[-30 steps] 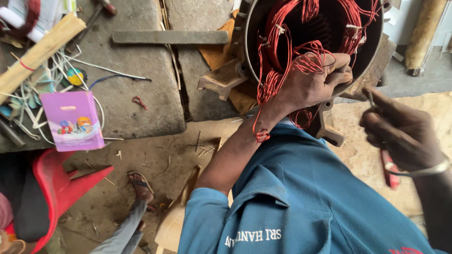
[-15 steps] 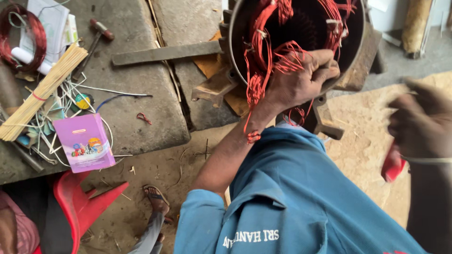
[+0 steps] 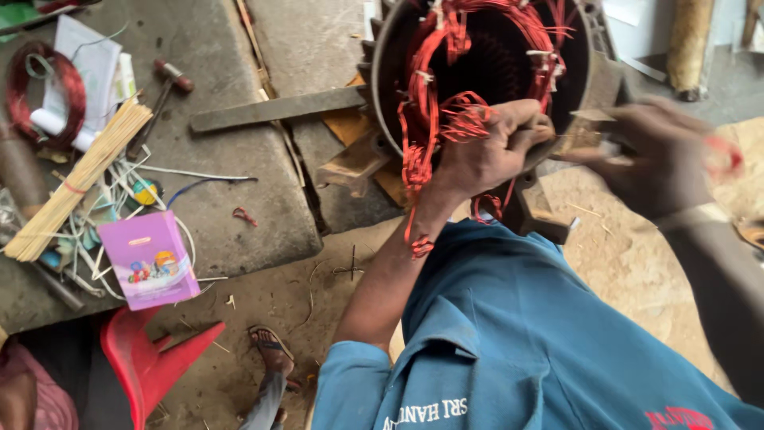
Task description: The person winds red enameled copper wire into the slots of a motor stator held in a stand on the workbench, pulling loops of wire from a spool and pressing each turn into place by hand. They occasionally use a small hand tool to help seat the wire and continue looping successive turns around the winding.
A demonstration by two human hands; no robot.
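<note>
A round motor stator (image 3: 382, 87) stands on wooden blocks, wound with red copper wire (image 3: 422, 119) that hangs out over its rim. My left hand (image 3: 485, 155) is closed on a bunch of this red wire at the stator's lower rim. My right hand (image 3: 660, 159) is blurred, just right of the stator, and grips a small red-handled tool (image 3: 726, 155) whose tip I cannot make out. My blue shirt (image 3: 517, 342) fills the lower frame.
A concrete slab (image 3: 239, 207) on the left carries a bundle of thin sticks (image 3: 79, 179), a purple box (image 3: 149, 259), a hammer (image 3: 163, 87), a red wire coil (image 3: 44, 91) and a flat metal bar (image 3: 278, 107). Below are a red plastic chair (image 3: 143, 362) and another person's sandalled foot (image 3: 270, 350).
My right hand has risen and moved left, closer to the stator. My left hand has stayed on the red wire. The view has shifted, so more of the slab shows.
</note>
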